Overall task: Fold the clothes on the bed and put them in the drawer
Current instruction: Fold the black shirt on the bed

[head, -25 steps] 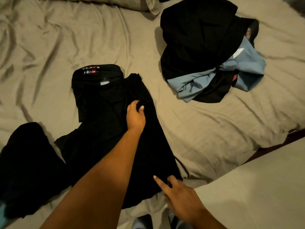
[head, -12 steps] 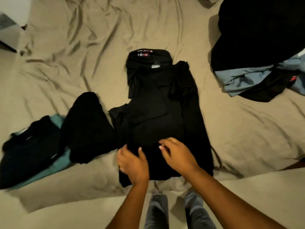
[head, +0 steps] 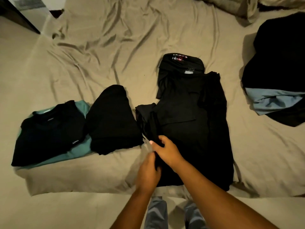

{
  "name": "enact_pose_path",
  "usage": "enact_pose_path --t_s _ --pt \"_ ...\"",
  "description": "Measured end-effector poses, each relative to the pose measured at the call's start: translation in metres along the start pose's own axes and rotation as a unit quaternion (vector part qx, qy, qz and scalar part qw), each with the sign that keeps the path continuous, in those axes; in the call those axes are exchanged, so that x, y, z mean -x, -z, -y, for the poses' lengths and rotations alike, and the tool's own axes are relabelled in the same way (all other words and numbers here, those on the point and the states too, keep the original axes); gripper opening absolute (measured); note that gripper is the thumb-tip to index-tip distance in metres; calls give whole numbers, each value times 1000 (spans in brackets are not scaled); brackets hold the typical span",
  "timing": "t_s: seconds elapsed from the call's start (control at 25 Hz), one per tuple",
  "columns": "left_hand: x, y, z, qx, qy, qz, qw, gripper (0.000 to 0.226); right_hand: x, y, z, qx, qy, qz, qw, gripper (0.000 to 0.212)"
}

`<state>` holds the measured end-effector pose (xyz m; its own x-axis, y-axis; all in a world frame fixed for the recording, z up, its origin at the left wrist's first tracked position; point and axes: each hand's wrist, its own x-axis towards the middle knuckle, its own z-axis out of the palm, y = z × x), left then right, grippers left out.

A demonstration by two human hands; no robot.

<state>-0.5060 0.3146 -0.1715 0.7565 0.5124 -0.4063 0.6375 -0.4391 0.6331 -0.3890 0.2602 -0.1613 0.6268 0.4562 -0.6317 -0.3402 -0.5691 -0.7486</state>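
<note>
Bed: a wide bed under a wrinkled beige sheet (head: 102, 52). The long black knit garment (head: 189, 116) lies flat on it with its hem at the near edge. I'd worry the hem slides off that edge if the fold drags it towards me.
Unfolded heap: a mound of black and pale-blue clothes (head: 279, 73), well to the right of the garment. I judge much of the task is still waiting there. No drawer is in view.
Garment: it has a red-printed band at its far end and a loose flap bunched on its left side. It is dark cloth on dark cloth, so I could misread which layer is being lifted and get a skewed fold.
Folded stack: a black T-shirt on a teal one (head: 49, 131), far left of the garment.
Folded bundle: a black folded bundle (head: 112, 121), just left of the garment. The flap nearly touches it, so a swung fold could catch and undo it.
Right hand: the right hand (head: 166, 151) has its fingers curled, pinching the garment's left edge.
Left hand: the left hand (head: 147, 175) is blurred, against the same edge nearer me. I cannot tell whether it has a hold. If it hasn't, a one-handed lift would twist the cloth.
</note>
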Motion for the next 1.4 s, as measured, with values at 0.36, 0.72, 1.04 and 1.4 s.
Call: enact_pose_path --t_s 0.36,0.72,1.04,1.4 --pt "16 -32 -17 -50 -128 243 960 63 10 24 -42 -300 -165 -188 921 29" --pt "13 -47 -39 -1 -24 115 993 45 13 74 -68 -163 -136 -182 960 50" --pt "16 -59 -16 -21 140 -79 987 45 75 156 -156 247 -116 -354 895 46" --pt "31 -44 -35 176 176 57 967 22 83 181 -158 58 -162 -216 961 34"
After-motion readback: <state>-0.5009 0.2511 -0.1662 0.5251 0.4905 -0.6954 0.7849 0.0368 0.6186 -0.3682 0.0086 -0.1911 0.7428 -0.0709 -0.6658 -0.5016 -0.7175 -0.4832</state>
